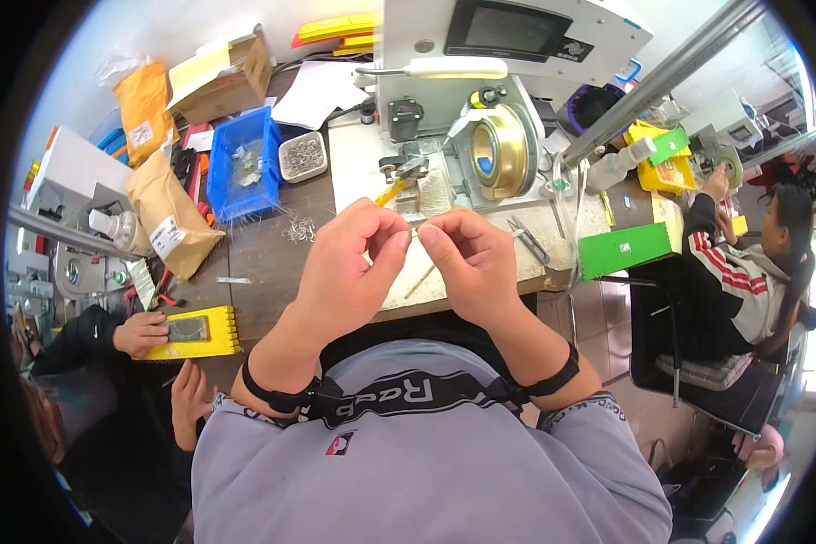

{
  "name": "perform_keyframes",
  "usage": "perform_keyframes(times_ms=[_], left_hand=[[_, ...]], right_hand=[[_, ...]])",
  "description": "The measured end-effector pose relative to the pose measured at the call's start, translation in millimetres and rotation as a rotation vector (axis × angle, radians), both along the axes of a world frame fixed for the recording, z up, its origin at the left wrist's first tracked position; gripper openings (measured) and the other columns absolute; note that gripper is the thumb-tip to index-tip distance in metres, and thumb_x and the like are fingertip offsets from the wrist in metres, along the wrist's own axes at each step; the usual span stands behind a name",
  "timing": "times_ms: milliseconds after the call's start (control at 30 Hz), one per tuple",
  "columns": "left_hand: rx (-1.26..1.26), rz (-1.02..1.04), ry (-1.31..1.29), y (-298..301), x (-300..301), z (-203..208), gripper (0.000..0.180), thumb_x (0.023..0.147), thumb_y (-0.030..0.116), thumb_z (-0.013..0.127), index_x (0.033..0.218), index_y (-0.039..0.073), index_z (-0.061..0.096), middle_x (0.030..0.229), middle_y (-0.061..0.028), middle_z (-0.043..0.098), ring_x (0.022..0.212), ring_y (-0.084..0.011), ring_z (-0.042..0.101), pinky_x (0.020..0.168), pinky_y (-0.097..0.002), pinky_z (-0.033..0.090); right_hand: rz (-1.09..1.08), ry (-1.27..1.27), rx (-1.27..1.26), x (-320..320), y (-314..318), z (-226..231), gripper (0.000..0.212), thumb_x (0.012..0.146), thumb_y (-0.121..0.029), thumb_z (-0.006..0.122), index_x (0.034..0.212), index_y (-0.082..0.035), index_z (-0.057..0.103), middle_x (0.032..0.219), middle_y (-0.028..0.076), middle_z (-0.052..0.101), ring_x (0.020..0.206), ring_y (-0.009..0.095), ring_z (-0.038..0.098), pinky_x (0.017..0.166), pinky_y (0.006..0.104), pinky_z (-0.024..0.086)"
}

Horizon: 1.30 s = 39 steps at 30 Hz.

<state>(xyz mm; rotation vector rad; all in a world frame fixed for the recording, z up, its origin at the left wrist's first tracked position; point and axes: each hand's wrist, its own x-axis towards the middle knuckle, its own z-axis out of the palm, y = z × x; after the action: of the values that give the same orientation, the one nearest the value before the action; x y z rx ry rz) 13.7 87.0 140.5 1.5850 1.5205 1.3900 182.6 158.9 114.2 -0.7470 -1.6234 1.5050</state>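
Note:
My left hand and my right hand meet over the near edge of the bench. Thumb and forefinger of each are pinched together, tips almost touching. Between them sits a tiny pale piece, too small to name. Just beyond the fingers lies a tool with yellow handles, its jaws near the machine. A thin brown stick rests on the white work surface below my hands. To the right of my right hand are metal tweezers or a similar slim tool.
Ahead stands a white machine with a screen and a gold reel. Leftward are a white dish of small metal parts, loose metal pieces and a blue bin. Co-workers sit on both sides; one hand holds a yellow tray.

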Motion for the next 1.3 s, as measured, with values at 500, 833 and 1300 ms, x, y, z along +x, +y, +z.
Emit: perform_keyframes(times_ms=[500,833,1300], left_hand=[[0.168,0.144,0.312,40.7,-6.4,-32.7,0.022,0.085,0.011,0.079,0.103,0.001,0.072,0.089,-0.0076,0.064,0.079,-0.0193,0.061,0.072,-0.0317,0.048],[0.41,0.364,0.791,76.9,-14.1,-45.5,0.014,0.078,0.015,0.08,0.091,0.013,0.076,0.092,0.0027,0.068,0.088,-0.0193,0.063,0.082,-0.0371,0.041],[-0.102,0.194,-0.197,97.5,-35.3,-56.4,0.02,0.096,0.019,0.073,0.094,0.0,0.072,0.091,-0.0027,0.07,0.083,-0.0109,0.06,0.076,-0.0297,0.049]], right_hand=[[-0.215,0.257,-0.16,-19.7,24.2,-54.1,0.017,0.107,-0.019,0.058,0.1,-0.004,0.057,0.076,-0.004,0.053,0.067,0.002,0.045,0.059,0.021,0.038],[-0.216,0.264,-0.189,-48.1,53.0,-61.8,0.021,0.11,-0.023,0.051,0.1,-0.005,0.053,0.075,0.0,0.054,0.068,0.008,0.049,0.065,0.0249,0.043],[-0.285,0.29,-0.21,-56.9,68.0,-58.4,0.019,0.109,-0.021,0.055,0.099,-0.005,0.055,0.075,0.0,0.056,0.066,0.008,0.051,0.062,0.0238,0.044]])
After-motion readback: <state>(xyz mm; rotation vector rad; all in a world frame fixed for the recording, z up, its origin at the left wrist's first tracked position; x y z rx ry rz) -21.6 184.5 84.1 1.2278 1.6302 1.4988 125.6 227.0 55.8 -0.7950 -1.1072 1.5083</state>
